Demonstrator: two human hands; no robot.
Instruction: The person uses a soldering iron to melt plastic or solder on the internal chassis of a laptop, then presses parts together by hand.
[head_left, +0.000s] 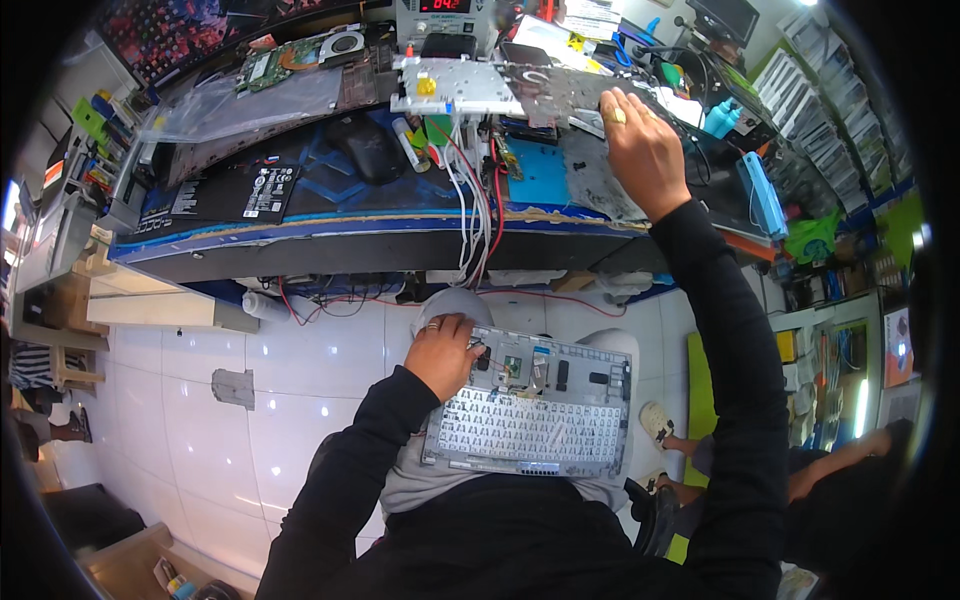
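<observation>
Across my lap lies a grey laptop top cover, its inner side facing up. The silvery back of its keyboard and a small green board show on it. My left hand grips the cover's far left corner, with the fingers curled there. Over the bench's right side, my right hand reaches down, palm lowered and fingers pressed together. Whatever is under those fingertips is hidden. Just left of it lies a long pale and dark laptop panel with a yellow piece on top.
On the bench are a black mouse, a laptop battery, a circuit board with fan, a power supply and a blue face mask. White and red wires hang over its edge. Another person's foot is at right.
</observation>
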